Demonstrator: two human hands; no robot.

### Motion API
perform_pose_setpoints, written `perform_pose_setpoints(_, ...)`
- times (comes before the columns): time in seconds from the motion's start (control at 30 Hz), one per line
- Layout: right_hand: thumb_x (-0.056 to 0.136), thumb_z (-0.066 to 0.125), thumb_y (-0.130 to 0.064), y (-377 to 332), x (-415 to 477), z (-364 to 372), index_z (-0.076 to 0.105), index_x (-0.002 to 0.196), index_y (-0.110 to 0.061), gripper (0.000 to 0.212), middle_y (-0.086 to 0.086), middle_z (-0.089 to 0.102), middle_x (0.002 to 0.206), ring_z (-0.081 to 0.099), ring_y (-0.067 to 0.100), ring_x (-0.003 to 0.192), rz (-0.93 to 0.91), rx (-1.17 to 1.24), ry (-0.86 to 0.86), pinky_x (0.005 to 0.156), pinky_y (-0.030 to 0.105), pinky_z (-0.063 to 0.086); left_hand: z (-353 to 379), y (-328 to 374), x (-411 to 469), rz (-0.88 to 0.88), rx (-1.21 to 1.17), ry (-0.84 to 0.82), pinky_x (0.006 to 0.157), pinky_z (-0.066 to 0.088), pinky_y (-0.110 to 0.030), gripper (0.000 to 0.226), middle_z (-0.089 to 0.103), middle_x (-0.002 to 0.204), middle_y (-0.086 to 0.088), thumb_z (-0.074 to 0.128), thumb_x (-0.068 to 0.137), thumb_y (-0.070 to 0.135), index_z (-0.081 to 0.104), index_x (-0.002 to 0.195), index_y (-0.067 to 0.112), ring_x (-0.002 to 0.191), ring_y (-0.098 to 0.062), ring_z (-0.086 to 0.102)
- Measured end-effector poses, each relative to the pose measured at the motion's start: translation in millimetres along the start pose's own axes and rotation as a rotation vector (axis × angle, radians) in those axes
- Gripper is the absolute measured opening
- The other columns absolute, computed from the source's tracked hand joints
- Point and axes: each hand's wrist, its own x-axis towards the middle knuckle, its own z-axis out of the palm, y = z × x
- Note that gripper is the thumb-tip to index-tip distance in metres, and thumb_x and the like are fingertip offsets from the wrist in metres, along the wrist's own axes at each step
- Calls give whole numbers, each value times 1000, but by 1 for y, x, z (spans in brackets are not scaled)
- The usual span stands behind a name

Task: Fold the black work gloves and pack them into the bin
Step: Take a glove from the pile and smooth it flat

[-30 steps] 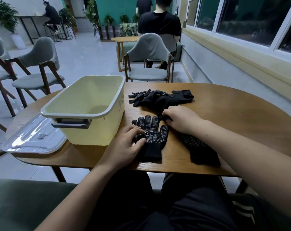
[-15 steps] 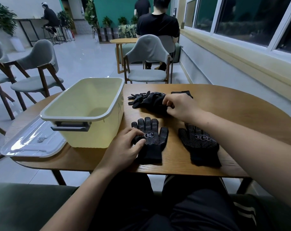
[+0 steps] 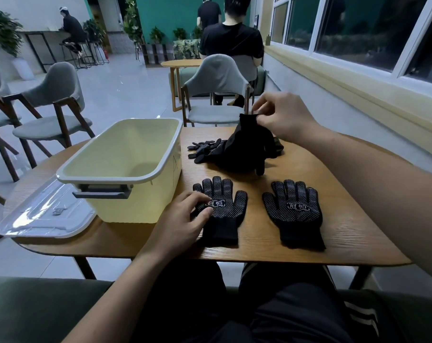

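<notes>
Two black dotted work gloves lie flat, palm side up, near the table's front edge: the left glove [image 3: 222,206] and the right glove [image 3: 294,211]. My left hand [image 3: 185,224] rests on the left glove's near left side, fingers relaxed. My right hand [image 3: 281,115] pinches the cuff of a third black glove [image 3: 249,142] and holds it lifted above a small heap of gloves [image 3: 205,149] at mid-table. The pale yellow bin [image 3: 125,169] stands empty to the left of the gloves.
A clear plastic lid [image 3: 44,214] lies left of the bin on the wooden table [image 3: 346,219]. A grey chair [image 3: 217,95] stands behind the table, with a seated person beyond it. More chairs stand at the left.
My right hand took a glove from the heap by its cuff and raised it. The right flat glove, earlier partly under my hand, now lies uncovered. My left hand stayed put.
</notes>
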Motion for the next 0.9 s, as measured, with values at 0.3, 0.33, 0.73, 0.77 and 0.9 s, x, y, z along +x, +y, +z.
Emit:
perform_pose_setpoints(0.3, 87, 76, -9, -13, 4, -29, 76, 111, -18, 25, 6, 77, 92, 76, 30, 89, 64, 292, -16, 89, 51, 63, -3, 8, -1, -15, -101, -12, 102, 51, -21, 31, 63, 132, 26, 69, 102, 36, 66, 133, 36, 119, 8, 60)
perform_pose_setpoints(0.33, 88, 76, -8, -16, 3, -31, 75, 112, -17, 26, 8, 78, 91, 76, 32, 91, 59, 325, -32, 92, 53, 61, -4, 8, 0, -49, -158, -10, 107, 51, -25, 35, 64, 134, 25, 71, 101, 34, 64, 136, 36, 120, 10, 60)
perform_pose_setpoints(0.73, 95, 76, -2, -65, -33, -50, 69, 130, -15, 38, 6, 80, 97, 76, 18, 91, -156, 442, -371, 88, 27, 60, -31, 68, 61, -39, -560, 136, 116, 49, -41, 81, 61, 148, 4, 84, 87, 47, 43, 154, 30, 137, -9, 59)
perform_pose_setpoints(0.77, 95, 76, -2, -68, -35, -51, 69, 129, -14, 37, 5, 80, 97, 76, 17, 91, -171, 433, -377, 87, 25, 59, -34, 74, 65, -38, -594, 126, 111, 53, -38, 76, 65, 144, 1, 85, 89, 39, 45, 153, 26, 133, -12, 63)
perform_pose_setpoints(0.9, 95, 77, -6, -74, -41, -54, 72, 126, -16, 33, 2, 80, 96, 75, 11, 89, -211, 398, -390, 82, 18, 55, -45, 96, 73, -44, -674, 79, 83, 60, -25, 39, 78, 115, -12, 78, 95, 11, 66, 133, 11, 103, -18, 78)
